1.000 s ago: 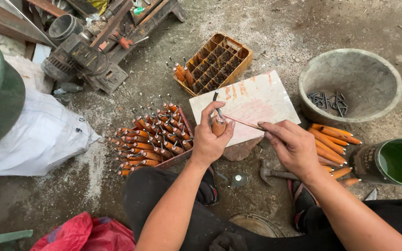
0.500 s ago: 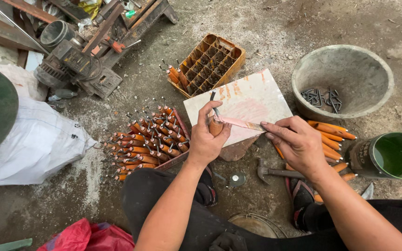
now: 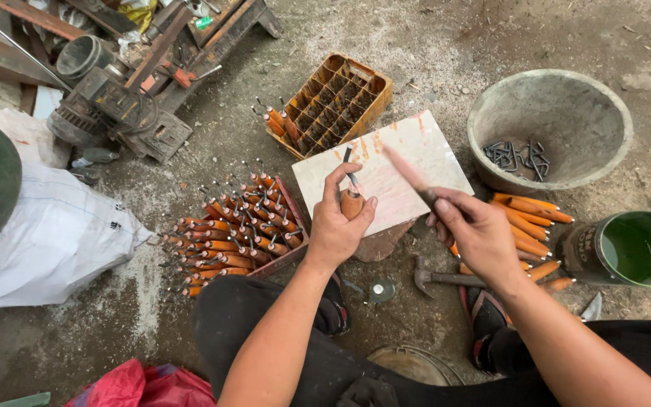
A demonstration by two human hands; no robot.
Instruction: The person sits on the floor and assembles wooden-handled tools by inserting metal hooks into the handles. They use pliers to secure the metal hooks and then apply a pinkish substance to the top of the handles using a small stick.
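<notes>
Head view, looking down at a seated person at work on a concrete floor. Left hand (image 3: 338, 224) is closed around an orange-handled tool (image 3: 351, 202), thumb and fingers wrapped on the wooden handle, held upright over the near edge of a pale tile slab (image 3: 408, 154); its dark metal tip points up and away from the body, long axis near vertical in the frame. Most of the handle is hidden inside the fist. Right hand (image 3: 477, 231) is closed in a pinch on a thin stick (image 3: 410, 172) — blurred, so its material is hard to make out; it runs from the fingers up and to the left, free end over the slab, close to the tool's tip. Contact between stick and tool cannot be told. Left of the slab, a red tray (image 3: 293, 226) holds a crowd of similar tools; more lie loose by the right wrist, partly covered by the hand. A hammer (image 3: 446, 277) lies on the floor beneath the right hand — its handle end hidden by the forearm.
</notes>
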